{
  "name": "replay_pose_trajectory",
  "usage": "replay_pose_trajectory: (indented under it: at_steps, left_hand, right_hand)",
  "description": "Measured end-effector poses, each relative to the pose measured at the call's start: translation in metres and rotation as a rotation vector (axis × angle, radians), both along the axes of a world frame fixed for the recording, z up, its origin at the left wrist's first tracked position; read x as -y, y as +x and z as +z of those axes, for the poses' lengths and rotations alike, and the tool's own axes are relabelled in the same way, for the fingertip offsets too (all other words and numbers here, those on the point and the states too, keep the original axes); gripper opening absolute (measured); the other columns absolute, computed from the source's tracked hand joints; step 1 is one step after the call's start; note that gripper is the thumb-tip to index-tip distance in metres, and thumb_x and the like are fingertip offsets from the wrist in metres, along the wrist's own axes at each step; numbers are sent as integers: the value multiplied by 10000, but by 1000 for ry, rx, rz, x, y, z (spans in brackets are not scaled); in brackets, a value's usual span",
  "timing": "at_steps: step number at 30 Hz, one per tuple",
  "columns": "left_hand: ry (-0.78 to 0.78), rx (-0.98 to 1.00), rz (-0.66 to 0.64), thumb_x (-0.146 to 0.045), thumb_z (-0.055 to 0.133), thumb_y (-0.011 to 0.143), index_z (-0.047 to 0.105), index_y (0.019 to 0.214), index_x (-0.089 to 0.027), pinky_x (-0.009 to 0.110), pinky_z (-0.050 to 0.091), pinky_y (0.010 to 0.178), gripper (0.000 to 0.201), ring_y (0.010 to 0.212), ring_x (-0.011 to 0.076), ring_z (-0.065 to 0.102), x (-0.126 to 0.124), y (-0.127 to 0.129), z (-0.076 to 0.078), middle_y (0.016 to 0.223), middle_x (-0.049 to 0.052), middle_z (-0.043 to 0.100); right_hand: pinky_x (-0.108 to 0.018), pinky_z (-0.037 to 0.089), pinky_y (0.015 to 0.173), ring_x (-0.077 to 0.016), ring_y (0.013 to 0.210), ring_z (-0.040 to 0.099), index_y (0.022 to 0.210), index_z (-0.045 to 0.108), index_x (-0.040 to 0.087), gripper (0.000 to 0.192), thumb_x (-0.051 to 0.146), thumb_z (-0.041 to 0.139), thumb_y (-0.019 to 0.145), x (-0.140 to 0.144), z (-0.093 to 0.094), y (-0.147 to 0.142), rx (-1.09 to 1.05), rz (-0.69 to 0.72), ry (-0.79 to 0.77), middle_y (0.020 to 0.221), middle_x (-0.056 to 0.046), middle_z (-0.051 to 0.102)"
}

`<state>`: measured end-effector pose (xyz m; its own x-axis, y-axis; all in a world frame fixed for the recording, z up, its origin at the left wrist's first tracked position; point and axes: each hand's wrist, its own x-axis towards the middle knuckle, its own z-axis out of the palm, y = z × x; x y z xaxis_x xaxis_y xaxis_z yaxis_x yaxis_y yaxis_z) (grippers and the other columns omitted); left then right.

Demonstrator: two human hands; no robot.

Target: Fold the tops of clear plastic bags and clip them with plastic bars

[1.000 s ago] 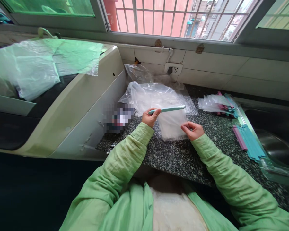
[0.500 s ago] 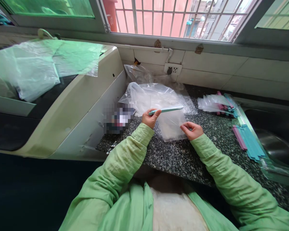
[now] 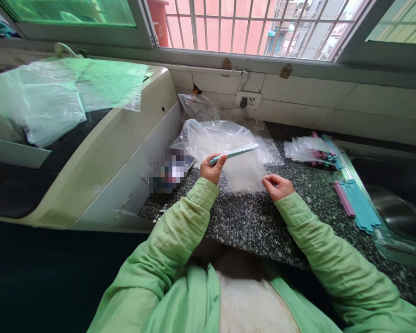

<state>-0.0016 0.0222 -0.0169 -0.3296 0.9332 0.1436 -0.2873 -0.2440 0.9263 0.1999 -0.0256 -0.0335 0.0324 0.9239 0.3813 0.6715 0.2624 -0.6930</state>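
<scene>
My left hand (image 3: pixel 212 168) is closed round one end of a thin teal strip (image 3: pixel 237 152), which looks like a bag sealing clip and slants up to the right. Below the strip hangs a clear plastic bag (image 3: pixel 246 173), apparently along it; whether the strip grips the bag's edge I cannot tell. My right hand (image 3: pixel 278 186) pinches the bag's lower right corner between thumb and fingers. Behind both hands a pile of clear plastic bags (image 3: pixel 208 136) lies on the speckled dark counter (image 3: pixel 242 222).
At right, a pink strip (image 3: pixel 344 199) and several teal strips (image 3: pixel 362 203) lie beside a metal sink (image 3: pixel 398 210). Bagged strips (image 3: pixel 308 149) lie behind them. A large beige machine (image 3: pixel 125 138) with plastic on top stands left. A blurred-out item (image 3: pixel 169 171) rests on the counter.
My left hand has shifted slightly left, and the teal strip's far end has tilted up. The bag's lower edge has risen a little, while my right hand has barely moved.
</scene>
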Motion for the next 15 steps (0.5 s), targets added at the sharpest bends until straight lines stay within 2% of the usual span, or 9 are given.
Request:
replay_pose_trajectory:
  at_steps: [15]
  left_hand:
    - [28,6,19,-523,715,425,594,601,-145,183,294,417,435,402,29,364,0,0,-1,419,-71,426]
  right_hand:
    - [-243,428,585,-118,548,514,651,620,185,196,331,508,716,-3,-4,2,51,-6,10,600,-11,602]
